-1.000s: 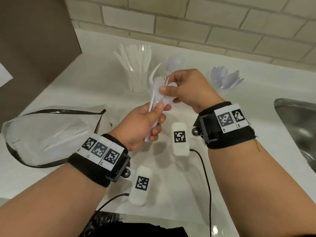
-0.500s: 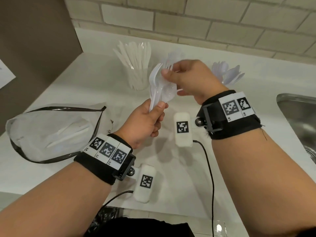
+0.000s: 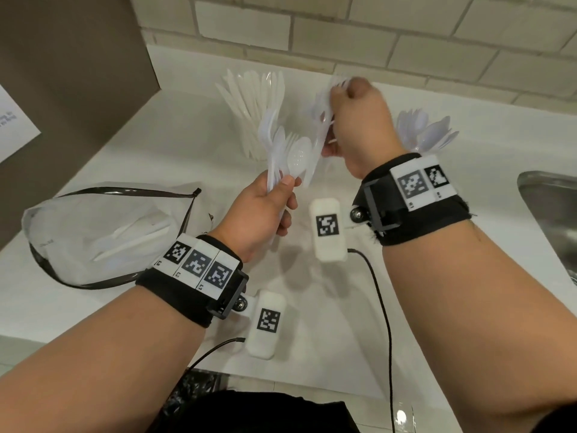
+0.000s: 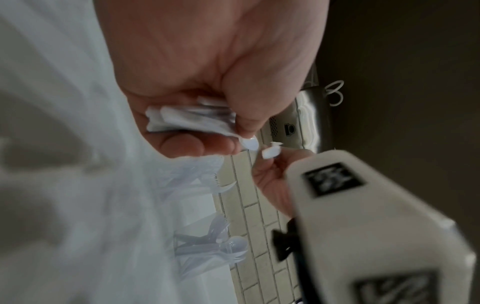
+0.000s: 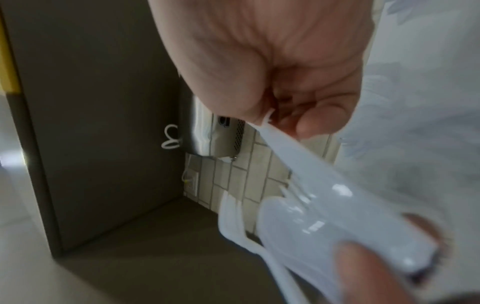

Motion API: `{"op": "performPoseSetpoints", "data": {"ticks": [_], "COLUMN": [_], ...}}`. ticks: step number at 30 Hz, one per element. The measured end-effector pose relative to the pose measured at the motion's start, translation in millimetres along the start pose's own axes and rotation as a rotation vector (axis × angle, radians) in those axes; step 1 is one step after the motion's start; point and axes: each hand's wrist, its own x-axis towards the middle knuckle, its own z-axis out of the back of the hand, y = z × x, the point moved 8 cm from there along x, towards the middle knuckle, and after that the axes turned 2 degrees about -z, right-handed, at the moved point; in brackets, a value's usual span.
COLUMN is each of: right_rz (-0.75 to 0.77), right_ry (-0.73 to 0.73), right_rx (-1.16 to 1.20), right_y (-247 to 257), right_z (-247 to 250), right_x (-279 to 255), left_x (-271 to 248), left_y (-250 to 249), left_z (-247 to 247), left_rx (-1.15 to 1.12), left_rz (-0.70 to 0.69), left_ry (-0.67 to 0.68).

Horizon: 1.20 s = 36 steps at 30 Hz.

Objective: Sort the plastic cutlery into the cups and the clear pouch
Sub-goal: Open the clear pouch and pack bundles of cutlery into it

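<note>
Sorting well under way from the head view: knife cup (image 3: pixel 256 120) and spoon cup (image 3: pixel 427 132) stocked, clear pouch (image 3: pixel 103 232) holding a few pieces, left hand (image 3: pixel 265 210) clutching a mixed bundle (image 3: pixel 287 154), right hand (image 3: pixel 356 120) pinching one piece. Left wrist: fist clenched round the handles (image 4: pixel 192 118). Right wrist: fingertips pinching a handle end (image 5: pixel 270 131). Bundle left to distribute, judging by this.

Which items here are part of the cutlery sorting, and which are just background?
Part of the job:
- cutlery bunch, gripped by left hand
- single piece, pinched by right hand
- cup of knives
- cup of spoons
- clear pouch, with cutlery inside

Just lying about:
- sink
- paper sheet
- brick wall
</note>
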Motion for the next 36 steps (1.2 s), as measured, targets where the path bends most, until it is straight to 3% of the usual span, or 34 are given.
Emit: {"op": "performPoseSetpoints", "data": {"ticks": [4, 10, 14, 20, 26, 30, 36], "right_rz": [-0.085, -0.212, -0.183, -0.084, -0.088, 0.024, 0.143], "right_ry": [0.087, 0.167, 0.166, 0.022, 0.018, -0.077, -0.094], "right_rx": [-0.118, -0.03, 0.007, 0.094, 0.198, 0.137, 0.115], "right_y": [-22.8, -41.8, -42.9, -31.9, -29.3, -19.0, -10.5], "right_z": [-17.6, -27.9, -34.9, -25.3, -29.3, -24.6, -22.0], "right_x": [-8.8, -20.6, -20.3, -9.9, -11.8, -12.8, -11.5], "left_x": [2.5, 5.0, 4.1, -3.5, -8.0, -9.2, -14.0], "left_y": [-4.4, -5.8, -6.6, 1.7, 1.0, 0.5, 0.3], "left_z": [0.6, 3.1, -0.2, -8.3, -11.0, -13.3, -18.0], "left_rx": [0.027, 0.032, 0.027, 0.032, 0.012, 0.037, -0.008], "left_rz": [-0.003, -0.008, 0.017, 0.033, 0.008, 0.023, 0.096], "left_ry": [-0.033, -0.048, -0.025, 0.019, 0.01, 0.027, 0.111]}}
